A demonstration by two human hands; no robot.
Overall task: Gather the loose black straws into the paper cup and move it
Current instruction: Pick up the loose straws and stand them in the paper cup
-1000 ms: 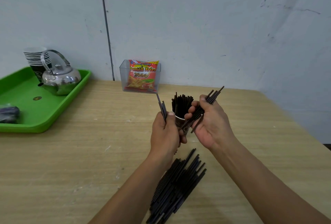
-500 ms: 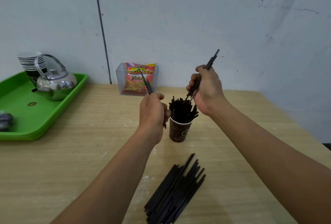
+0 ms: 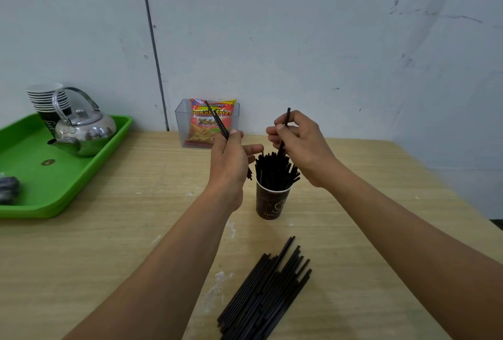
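A dark brown paper cup (image 3: 272, 203) stands upright on the wooden table (image 3: 122, 231), packed with black straws (image 3: 275, 169). My right hand (image 3: 302, 146) is just above the cup and pinches one or two black straws that point down into it. My left hand (image 3: 231, 157), left of the cup, grips a few black straws (image 3: 216, 119) that stick up and to the left. A pile of loose black straws (image 3: 265, 293) lies on the table nearer to me.
A green tray (image 3: 35, 176) at the left holds a metal kettle (image 3: 84, 127), a stack of paper cups (image 3: 47, 100) and a dark object at its left edge. A clear box with a snack packet (image 3: 211, 122) stands against the wall behind the cup.
My right hand has lowered its straws toward the cup, so less of them sticks out above the hand. The left hand keeps its few straws beside the cup.
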